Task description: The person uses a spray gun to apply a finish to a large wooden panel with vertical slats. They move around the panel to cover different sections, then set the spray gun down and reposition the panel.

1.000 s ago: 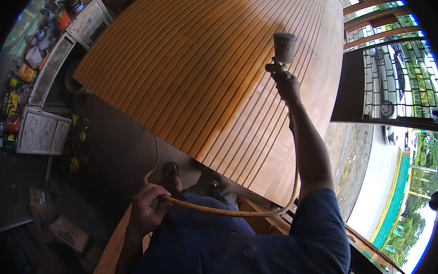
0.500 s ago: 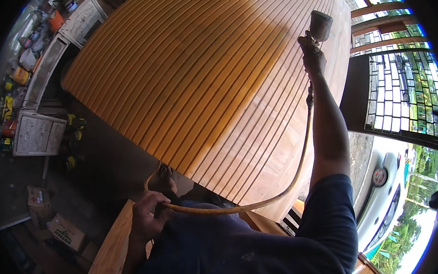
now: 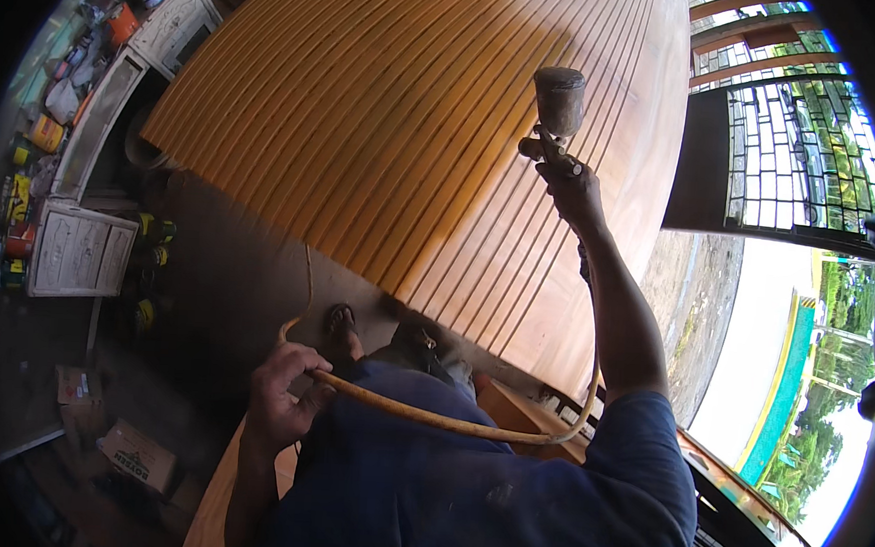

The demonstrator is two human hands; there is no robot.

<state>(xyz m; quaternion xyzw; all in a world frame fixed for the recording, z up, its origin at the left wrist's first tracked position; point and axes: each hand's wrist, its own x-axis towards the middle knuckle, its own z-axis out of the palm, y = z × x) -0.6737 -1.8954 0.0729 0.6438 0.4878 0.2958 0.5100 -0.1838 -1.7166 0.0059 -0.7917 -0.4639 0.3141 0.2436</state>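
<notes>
My right hand point(image 3: 576, 195) is wrapped round a spray gun point(image 3: 559, 102) with a grey metal cup on top. It is held over a large grooved wooden panel point(image 3: 367, 119). The panel's left part is coated amber-brown, while the right part is pale, with the boundary just below the gun. From the gun's side a yellowish air hose point(image 3: 448, 427) curves back across my body. My left hand point(image 3: 288, 390) is closed on this hose near my waist, and its far end drops toward the floor.
Shelves of paint cans and bottles point(image 3: 47, 132) stand at the left, beside a pale carved drawer front point(image 3: 80, 252). Cardboard boxes point(image 3: 136, 456) lie low on the left. A plank point(image 3: 213, 505) is by my left arm. A metal grille point(image 3: 795, 160) opens onto a street at the right.
My right hand has brought the spray gun nearer to me and leftward over the panel. The hose now bends more sharply by my right arm. A white car outside has passed from view.
</notes>
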